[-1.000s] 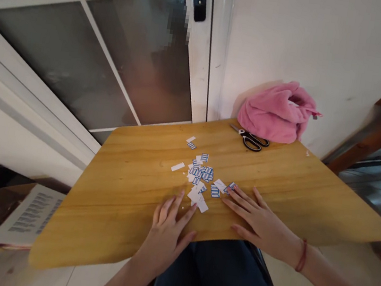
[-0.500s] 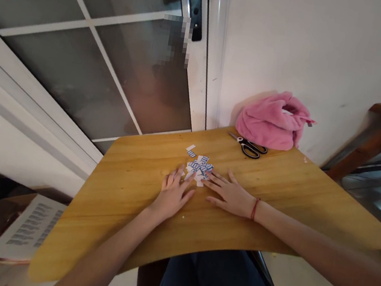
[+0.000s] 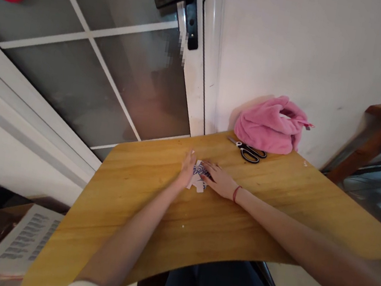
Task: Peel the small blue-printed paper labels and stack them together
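Observation:
A small heap of white paper slips [image 3: 198,181] with blue print lies on the wooden table [image 3: 133,187]. My left hand [image 3: 187,167] stands on edge along the heap's left side, fingers stretched away from me. On the right, my right hand [image 3: 219,178] rests flat with its fingertips over the slips, covering some of them. A red string bracelet [image 3: 236,194] circles my right wrist. Neither hand grips anything that I can see.
Black-handled scissors [image 3: 249,152] lie near the table's back edge, beside a pink plush bag [image 3: 268,126] against the wall. A glazed door [image 3: 122,70] stands behind. At lower left is a cardboard box [image 3: 2,225] with a printed sheet on it.
My left hand has turned from flat to on edge and moved up and right. My right hand has slid left onto the slips. The slips are gathered closer together.

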The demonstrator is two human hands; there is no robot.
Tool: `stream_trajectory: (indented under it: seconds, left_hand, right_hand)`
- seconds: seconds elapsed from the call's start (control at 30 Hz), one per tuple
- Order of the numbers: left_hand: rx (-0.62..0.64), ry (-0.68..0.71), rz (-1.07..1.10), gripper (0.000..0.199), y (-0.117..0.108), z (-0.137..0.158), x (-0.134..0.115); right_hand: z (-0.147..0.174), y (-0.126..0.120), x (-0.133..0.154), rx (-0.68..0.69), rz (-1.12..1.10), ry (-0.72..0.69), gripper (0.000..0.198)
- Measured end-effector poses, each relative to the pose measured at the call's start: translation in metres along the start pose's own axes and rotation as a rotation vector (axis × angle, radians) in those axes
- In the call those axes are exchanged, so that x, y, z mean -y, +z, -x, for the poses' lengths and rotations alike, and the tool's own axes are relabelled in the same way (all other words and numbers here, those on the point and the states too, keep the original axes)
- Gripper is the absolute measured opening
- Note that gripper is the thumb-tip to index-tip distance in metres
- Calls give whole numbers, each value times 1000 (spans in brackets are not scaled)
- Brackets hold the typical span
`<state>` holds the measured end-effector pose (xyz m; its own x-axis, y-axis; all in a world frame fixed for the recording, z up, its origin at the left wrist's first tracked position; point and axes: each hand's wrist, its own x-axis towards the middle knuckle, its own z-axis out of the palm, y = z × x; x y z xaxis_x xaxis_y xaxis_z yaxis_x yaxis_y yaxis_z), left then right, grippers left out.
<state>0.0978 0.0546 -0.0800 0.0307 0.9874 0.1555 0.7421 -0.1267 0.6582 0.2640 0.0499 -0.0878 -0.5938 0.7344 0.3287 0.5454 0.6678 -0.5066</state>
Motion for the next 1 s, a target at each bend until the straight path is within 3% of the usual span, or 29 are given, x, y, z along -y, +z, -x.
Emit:
stream_trajectory:
  seconds: [0.1, 0.23, 0.43, 0.57, 0.7, 0.77, 0.9, 1.0]
  left_hand:
    - [7, 10, 24, 58, -8, -26, 4]
    - [157, 64, 47, 56, -21, -33, 14]
    - [302, 113, 151, 62, -35, 6, 11]
    - [225, 111, 45, 64, -42, 29, 7]
    - [266, 206, -226, 99, -26, 37, 4]
    - [277, 237, -263, 104, -13, 35, 0]
    - [223, 259, -230, 91, 8, 27, -9]
    - [185, 320, -132, 80, 11, 24, -12]
  right_hand:
    - [1, -5, 0, -26, -68, 4, 55]
    - [0, -7, -2, -45, -169, 48, 54]
    - [-1, -7, -6, -113, -355, 188, 54]
    - [-3, -5, -3, -127, -474, 230, 58]
    - [-5, -4, 4, -136, -584, 268, 63]
    - [-4, -4, 6, -120, -633, 264, 64]
    - [-3, -3, 6, -119, -749, 275, 59]
    - [-5, -3, 3, -148, -845, 311, 56]
